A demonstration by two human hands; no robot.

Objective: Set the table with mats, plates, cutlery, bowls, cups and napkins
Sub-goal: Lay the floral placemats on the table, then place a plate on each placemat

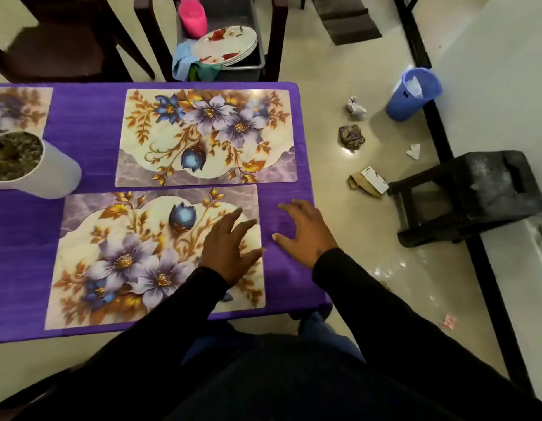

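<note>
Two floral mats lie on the purple tablecloth (87,135): a near mat (121,262) in front of me and a far mat (209,138) beyond it. A third mat (23,104) shows at the far left edge. My left hand (230,244) rests with spread fingers on the near mat's right part. My right hand (306,229) lies open on the bare cloth just right of that mat. Both hands hold nothing. A stack of flowered plates (227,47) sits in a grey tub (251,68) on a chair behind the table, with a pink cup (192,18) and cloths (184,65).
A white pot (48,174) with dry filling stands on the table's left. Dark chairs (66,41) stand behind the table. On the floor to the right are a black stool (473,196), a blue bin (415,92) and crumpled scraps (351,136).
</note>
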